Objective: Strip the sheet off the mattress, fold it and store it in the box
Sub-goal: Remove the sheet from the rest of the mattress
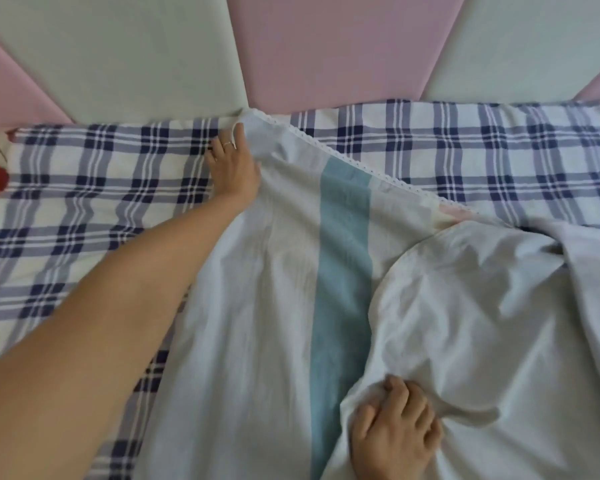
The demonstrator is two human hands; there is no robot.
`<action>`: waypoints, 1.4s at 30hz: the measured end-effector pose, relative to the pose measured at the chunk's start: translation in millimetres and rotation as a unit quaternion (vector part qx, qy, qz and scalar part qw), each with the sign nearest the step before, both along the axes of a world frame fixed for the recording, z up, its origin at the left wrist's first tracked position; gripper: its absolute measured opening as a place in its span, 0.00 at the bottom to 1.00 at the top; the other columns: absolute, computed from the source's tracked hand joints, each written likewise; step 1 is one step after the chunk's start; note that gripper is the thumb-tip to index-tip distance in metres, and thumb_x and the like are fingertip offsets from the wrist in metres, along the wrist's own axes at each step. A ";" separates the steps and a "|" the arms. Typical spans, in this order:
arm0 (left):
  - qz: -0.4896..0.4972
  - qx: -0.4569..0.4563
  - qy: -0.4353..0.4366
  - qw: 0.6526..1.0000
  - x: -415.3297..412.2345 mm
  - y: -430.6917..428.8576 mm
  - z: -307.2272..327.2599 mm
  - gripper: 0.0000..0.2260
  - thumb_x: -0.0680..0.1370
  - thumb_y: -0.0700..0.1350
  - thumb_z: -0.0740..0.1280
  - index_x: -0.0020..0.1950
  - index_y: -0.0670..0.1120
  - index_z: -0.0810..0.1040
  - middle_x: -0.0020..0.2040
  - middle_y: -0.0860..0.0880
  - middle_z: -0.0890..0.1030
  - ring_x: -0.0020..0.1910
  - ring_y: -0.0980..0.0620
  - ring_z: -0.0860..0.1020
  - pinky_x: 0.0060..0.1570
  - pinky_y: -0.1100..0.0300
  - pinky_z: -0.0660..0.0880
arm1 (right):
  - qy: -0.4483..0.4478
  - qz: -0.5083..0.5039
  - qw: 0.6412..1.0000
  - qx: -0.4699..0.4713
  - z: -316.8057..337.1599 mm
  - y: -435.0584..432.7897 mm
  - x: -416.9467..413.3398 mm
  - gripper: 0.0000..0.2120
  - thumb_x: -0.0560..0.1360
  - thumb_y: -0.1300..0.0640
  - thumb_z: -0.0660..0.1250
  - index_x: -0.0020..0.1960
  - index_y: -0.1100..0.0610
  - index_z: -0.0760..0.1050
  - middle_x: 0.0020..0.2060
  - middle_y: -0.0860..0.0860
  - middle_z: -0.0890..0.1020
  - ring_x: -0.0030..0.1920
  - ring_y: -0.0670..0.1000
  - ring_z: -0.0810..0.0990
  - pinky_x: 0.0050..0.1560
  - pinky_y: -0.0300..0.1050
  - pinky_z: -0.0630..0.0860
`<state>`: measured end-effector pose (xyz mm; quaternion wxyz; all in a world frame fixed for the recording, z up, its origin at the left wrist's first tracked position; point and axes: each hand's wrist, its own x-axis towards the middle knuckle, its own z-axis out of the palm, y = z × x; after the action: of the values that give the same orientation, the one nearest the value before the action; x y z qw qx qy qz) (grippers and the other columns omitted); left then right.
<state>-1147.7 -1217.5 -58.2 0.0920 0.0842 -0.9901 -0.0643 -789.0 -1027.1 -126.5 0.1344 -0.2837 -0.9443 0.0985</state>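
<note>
Slippage looms: left grip (234, 168) only pinches the white teal-striped fabric sheet (284, 271) at its far corner, while right grip (395, 431) clenches near folds.

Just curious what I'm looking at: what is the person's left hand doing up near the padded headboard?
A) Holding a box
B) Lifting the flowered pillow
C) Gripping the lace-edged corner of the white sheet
C: the left hand has its fingers and thumb closed on the lace-trimmed corner of the white sheet, close to the headboard and over the checked cover.
</note>
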 end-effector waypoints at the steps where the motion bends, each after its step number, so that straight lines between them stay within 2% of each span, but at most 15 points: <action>1: -0.034 -0.005 -0.004 0.999 18.7 2.0 -3.4 0.26 0.78 0.44 0.61 0.74 0.44 0.57 0.73 0.40 0.60 0.71 0.40 0.60 0.67 0.45 0.57 | -0.011 0.009 1.000 0.009 0.8 0.3 2.5 0.24 0.62 0.49 0.56 0.52 0.59 0.77 0.49 0.59 0.77 0.46 0.60 0.74 0.52 0.56 0.68; 4: -0.232 -0.041 -0.027 0.971 100.2 2.7 -17.0 0.21 0.79 0.50 0.57 0.72 0.47 0.64 0.76 0.43 0.56 0.74 0.42 0.55 0.68 0.41 0.52 | -0.054 0.031 0.998 0.014 4.4 2.1 6.0 0.25 0.62 0.48 0.55 0.54 0.59 0.74 0.51 0.59 0.75 0.50 0.60 0.72 0.54 0.56 0.66; 6: -0.293 -0.074 -0.086 0.950 154.2 -16.6 -31.9 0.23 0.78 0.58 0.51 0.72 0.53 0.64 0.77 0.46 0.56 0.75 0.41 0.54 0.67 0.39 0.50 | -0.067 0.030 0.997 0.015 4.1 5.1 5.5 0.25 0.63 0.49 0.55 0.55 0.59 0.74 0.51 0.59 0.75 0.51 0.60 0.71 0.55 0.57 0.65; 9: -0.171 -0.055 -0.165 0.970 171.6 -62.8 -53.1 0.28 0.77 0.66 0.42 0.76 0.62 0.45 0.78 0.54 0.43 0.76 0.42 0.44 0.67 0.32 0.43 | -0.056 0.032 0.998 0.022 3.5 2.5 7.5 0.24 0.63 0.49 0.56 0.55 0.58 0.74 0.51 0.59 0.75 0.52 0.59 0.71 0.56 0.56 0.64; 11: -0.065 -0.015 -0.170 0.983 156.5 -70.9 -56.0 0.28 0.78 0.66 0.44 0.76 0.61 0.42 0.78 0.54 0.42 0.76 0.43 0.43 0.67 0.31 0.41 | -0.046 0.034 0.998 0.028 1.0 3.8 8.8 0.24 0.63 0.49 0.56 0.55 0.58 0.74 0.51 0.59 0.75 0.51 0.60 0.72 0.55 0.56 0.64; 13: 0.016 0.050 -0.137 0.989 149.6 -64.1 -47.8 0.30 0.79 0.62 0.51 0.78 0.54 0.45 0.78 0.48 0.48 0.76 0.44 0.49 0.70 0.35 0.45 | -0.033 0.038 0.999 0.022 -0.2 5.0 8.2 0.24 0.64 0.49 0.55 0.54 0.58 0.74 0.50 0.59 0.75 0.50 0.60 0.73 0.55 0.56 0.64; 16: 0.085 0.294 -0.038 0.951 159.0 -60.6 -30.1 0.34 0.76 0.49 0.68 0.76 0.43 0.55 0.69 0.42 0.69 0.66 0.43 0.70 0.64 0.49 0.67 | -0.033 0.040 0.998 0.025 -0.1 3.6 10.4 0.23 0.64 0.49 0.55 0.54 0.59 0.73 0.50 0.59 0.75 0.50 0.60 0.73 0.54 0.56 0.64; 18: 0.076 0.401 -0.082 0.909 170.3 -74.5 -13.7 0.29 0.72 0.41 0.73 0.70 0.41 0.66 0.63 0.42 0.75 0.57 0.46 0.76 0.53 0.56 0.73 | -0.033 0.040 0.998 0.025 -0.2 5.2 11.5 0.22 0.64 0.49 0.55 0.53 0.58 0.73 0.49 0.58 0.74 0.50 0.60 0.72 0.54 0.56 0.64; 21: 0.054 0.431 -0.257 0.863 188.5 -103.8 10.6 0.18 0.70 0.40 0.75 0.59 0.42 0.77 0.53 0.45 0.80 0.47 0.49 0.79 0.46 0.58 0.75 | -0.028 0.037 0.999 0.020 1.7 3.2 12.6 0.20 0.64 0.51 0.56 0.52 0.58 0.73 0.48 0.58 0.74 0.49 0.59 0.72 0.53 0.55 0.64; 24: 0.040 0.417 -0.270 0.867 202.1 -119.9 12.6 0.16 0.71 0.43 0.74 0.57 0.43 0.77 0.47 0.48 0.80 0.47 0.48 0.79 0.43 0.60 0.73 | -0.035 0.030 0.998 0.030 2.6 3.7 12.8 0.18 0.65 0.51 0.56 0.50 0.58 0.72 0.46 0.57 0.74 0.47 0.59 0.72 0.52 0.55 0.63; 27: 0.056 0.239 -0.092 0.965 215.7 -127.2 -10.9 0.07 0.75 0.39 0.69 0.51 0.41 0.75 0.45 0.43 0.77 0.49 0.39 0.77 0.38 0.56 0.68 | -0.018 0.032 0.999 0.036 -1.5 4.1 13.9 0.17 0.65 0.51 0.57 0.49 0.58 0.72 0.45 0.57 0.74 0.46 0.59 0.73 0.52 0.55 0.63; 30: 0.084 0.135 0.036 0.987 248.9 -104.9 -12.0 0.13 0.76 0.37 0.65 0.61 0.41 0.71 0.59 0.38 0.73 0.58 0.38 0.72 0.51 0.47 0.70 | 0.006 0.032 0.999 0.040 -5.2 2.8 15.3 0.16 0.65 0.51 0.57 0.49 0.58 0.72 0.44 0.58 0.74 0.46 0.60 0.73 0.51 0.55 0.63; 33: -0.032 0.144 0.005 0.989 335.3 -73.6 -9.8 0.18 0.78 0.44 0.64 0.66 0.42 0.68 0.65 0.38 0.69 0.62 0.39 0.69 0.59 0.44 0.69 | 0.009 0.032 0.999 0.022 -4.5 4.4 17.0 0.15 0.66 0.52 0.58 0.48 0.59 0.72 0.45 0.59 0.74 0.47 0.60 0.72 0.51 0.55 0.62; 37: -0.066 0.030 -0.065 0.995 484.8 -79.8 -38.3 0.22 0.79 0.50 0.57 0.72 0.46 0.67 0.71 0.41 0.65 0.69 0.40 0.64 0.63 0.41 0.65 | 0.006 0.039 0.999 0.007 -1.5 4.6 17.7 0.17 0.68 0.50 0.55 0.49 0.59 0.71 0.47 0.59 0.74 0.48 0.59 0.72 0.52 0.54 0.62; 42: -0.092 0.001 -0.091 0.992 495.8 -98.3 -58.3 0.26 0.77 0.54 0.50 0.74 0.49 0.64 0.74 0.44 0.63 0.73 0.43 0.61 0.68 0.44 0.58 | -0.010 0.071 0.997 -0.009 8.5 4.6 26.0 0.25 0.70 0.43 0.50 0.55 0.58 0.72 0.53 0.57 0.75 0.55 0.59 0.72 0.56 0.53 0.63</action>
<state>-651.9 -1315.8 -116.5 -0.0049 -0.0014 -0.9979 -0.0653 -763.0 -1022.5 -118.0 0.1154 -0.2180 -0.9624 0.1137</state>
